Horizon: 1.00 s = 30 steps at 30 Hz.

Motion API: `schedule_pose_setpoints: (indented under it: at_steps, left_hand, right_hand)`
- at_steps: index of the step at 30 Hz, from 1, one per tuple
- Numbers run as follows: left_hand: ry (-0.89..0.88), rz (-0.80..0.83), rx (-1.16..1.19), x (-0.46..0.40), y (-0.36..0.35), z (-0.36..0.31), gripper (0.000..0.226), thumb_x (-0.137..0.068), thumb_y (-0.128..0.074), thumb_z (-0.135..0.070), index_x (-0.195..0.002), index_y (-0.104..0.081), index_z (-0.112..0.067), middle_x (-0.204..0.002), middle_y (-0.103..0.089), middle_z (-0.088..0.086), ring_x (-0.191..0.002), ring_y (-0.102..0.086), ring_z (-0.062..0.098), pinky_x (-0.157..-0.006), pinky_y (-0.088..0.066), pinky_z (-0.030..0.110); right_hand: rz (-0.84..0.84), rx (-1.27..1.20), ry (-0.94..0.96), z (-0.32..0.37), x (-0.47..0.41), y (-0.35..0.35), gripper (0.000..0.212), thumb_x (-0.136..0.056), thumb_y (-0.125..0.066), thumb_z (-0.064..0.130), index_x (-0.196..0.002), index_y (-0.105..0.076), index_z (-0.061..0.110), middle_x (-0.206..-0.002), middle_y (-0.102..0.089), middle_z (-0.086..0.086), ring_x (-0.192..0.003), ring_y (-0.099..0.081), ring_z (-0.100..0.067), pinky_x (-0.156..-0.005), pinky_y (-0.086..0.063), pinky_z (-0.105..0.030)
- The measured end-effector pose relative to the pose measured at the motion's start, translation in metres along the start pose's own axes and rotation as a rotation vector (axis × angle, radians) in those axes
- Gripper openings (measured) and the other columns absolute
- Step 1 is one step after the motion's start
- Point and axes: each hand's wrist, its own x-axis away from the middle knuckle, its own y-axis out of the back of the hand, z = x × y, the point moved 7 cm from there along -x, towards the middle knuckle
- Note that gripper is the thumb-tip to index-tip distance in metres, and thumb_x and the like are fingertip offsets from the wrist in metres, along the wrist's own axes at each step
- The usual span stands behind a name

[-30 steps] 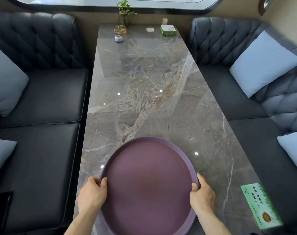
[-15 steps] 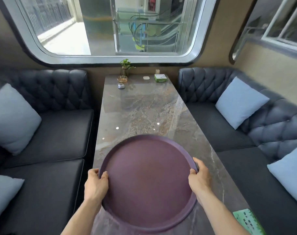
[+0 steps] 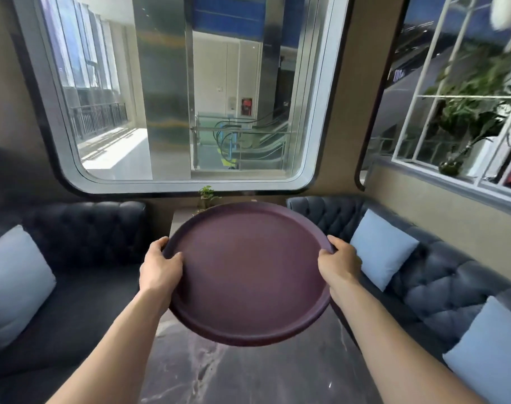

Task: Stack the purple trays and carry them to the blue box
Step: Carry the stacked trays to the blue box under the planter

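Observation:
A round purple tray (image 3: 248, 272) is held up in the air above the marble table (image 3: 248, 371), tilted a little toward me. My left hand (image 3: 161, 269) grips its left rim with the thumb on top. On the right rim, my right hand (image 3: 340, 265) holds it the same way. I cannot tell whether more than one tray is in the stack. No blue box is in view.
Dark tufted sofas (image 3: 73, 258) with light blue cushions (image 3: 381, 249) flank the table on both sides. A small potted plant (image 3: 207, 196) peeks over the tray at the table's far end. A large rounded window (image 3: 190, 97) fills the wall ahead.
The tray has been lifted off the table and raised with both hands. My view has tilted upward, so the window fills most of the frame and the tray hides most of the tabletop.

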Motion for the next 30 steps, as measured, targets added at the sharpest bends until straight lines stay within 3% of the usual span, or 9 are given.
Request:
schedule_pose_setpoints:
  at_steps: [10, 14, 17, 22, 24, 26, 28, 30]
  left_hand:
    - [-0.055, 0.138, 0.061, 0.072, -0.080, -0.057, 0.053, -0.079, -0.062, -0.022, -0.130, -0.055, -0.033, -0.114, -0.068, 0.002, -0.101, -0.065, 0.029, -0.091, -0.054, 0.043]
    - [-0.062, 0.279, 0.063, 0.125, -0.151, -0.071, 0.054, -0.076, -0.062, -0.027, -0.129, -0.055, -0.034, -0.119, -0.068, 0.006, -0.102, -0.066, 0.032, -0.092, -0.055, 0.049]
    - [-0.100, 0.383, 0.070, 0.181, -0.210, -0.089, 0.057, -0.079, -0.062, -0.026, -0.135, -0.052, -0.032, -0.125, -0.066, 0.008, -0.108, -0.064, 0.034, -0.096, -0.053, 0.049]
    - [-0.192, 0.601, 0.059, 0.287, -0.311, -0.112, 0.058, -0.079, -0.062, -0.025, -0.136, -0.053, -0.028, -0.126, -0.066, 0.006, -0.112, -0.062, 0.031, -0.099, -0.050, 0.048]
    - [-0.220, 0.702, 0.059, 0.341, -0.351, -0.122, 0.056, -0.078, -0.063, -0.026, -0.133, -0.054, -0.029, -0.123, -0.067, 0.004, -0.110, -0.062, 0.030, -0.100, -0.049, 0.045]
    - [-0.240, 0.829, 0.051, 0.399, -0.388, -0.129, 0.052, -0.082, -0.062, -0.023, -0.133, -0.054, -0.027, -0.120, -0.066, 0.002, -0.106, -0.062, 0.028, -0.097, -0.049, 0.041]
    - [-0.279, 0.957, 0.049, 0.463, -0.421, -0.137, 0.052, -0.080, -0.062, -0.024, -0.131, -0.055, -0.025, -0.119, -0.067, 0.001, -0.106, -0.062, 0.028, -0.098, -0.049, 0.043]
    - [-0.320, 1.082, 0.050, 0.528, -0.448, -0.141, 0.050, -0.080, -0.061, -0.023, -0.130, -0.057, -0.021, -0.120, -0.068, 0.002, -0.111, -0.062, 0.030, -0.100, -0.048, 0.044]
  right_hand:
    - [-0.172, 0.018, -0.027, -0.021, -0.002, 0.133, 0.040, -0.091, -0.051, 0.014, -0.129, -0.061, 0.021, -0.128, -0.065, -0.004, -0.111, -0.062, -0.031, -0.090, -0.053, -0.036]
    - [-0.288, 0.080, -0.077, -0.055, -0.003, 0.226, 0.037, -0.090, -0.051, 0.019, -0.124, -0.064, 0.020, -0.120, -0.068, -0.004, -0.101, -0.063, -0.029, -0.091, -0.053, -0.041]
    - [-0.387, 0.138, -0.114, -0.083, 0.005, 0.308, 0.023, -0.091, -0.049, 0.019, -0.106, -0.067, 0.023, -0.105, -0.068, -0.006, -0.090, -0.061, -0.030, -0.074, -0.047, -0.034]
    - [-0.621, 0.102, -0.201, -0.133, 0.046, 0.448, 0.020, -0.087, -0.050, 0.014, -0.089, -0.069, 0.016, -0.083, -0.069, -0.002, -0.080, -0.063, -0.029, -0.068, -0.047, -0.029]
    - [-0.743, 0.120, -0.235, -0.153, 0.074, 0.505, 0.016, -0.086, -0.052, 0.015, -0.087, -0.068, 0.017, -0.088, -0.070, -0.005, -0.081, -0.062, -0.030, -0.071, -0.048, -0.030]
    - [-0.864, 0.119, -0.298, -0.174, 0.110, 0.559, 0.021, -0.089, -0.054, 0.015, -0.101, -0.070, 0.019, -0.098, -0.069, -0.005, -0.085, -0.059, -0.027, -0.075, -0.047, -0.028]
    - [-0.997, 0.133, -0.377, -0.193, 0.154, 0.611, 0.031, -0.090, -0.054, 0.016, -0.117, -0.068, 0.020, -0.112, -0.068, -0.004, -0.098, -0.062, -0.030, -0.085, -0.050, -0.030]
    - [-1.110, 0.168, -0.442, -0.207, 0.202, 0.654, 0.035, -0.088, -0.053, 0.017, -0.118, -0.069, 0.024, -0.117, -0.069, -0.008, -0.109, -0.061, -0.034, -0.092, -0.049, -0.034]
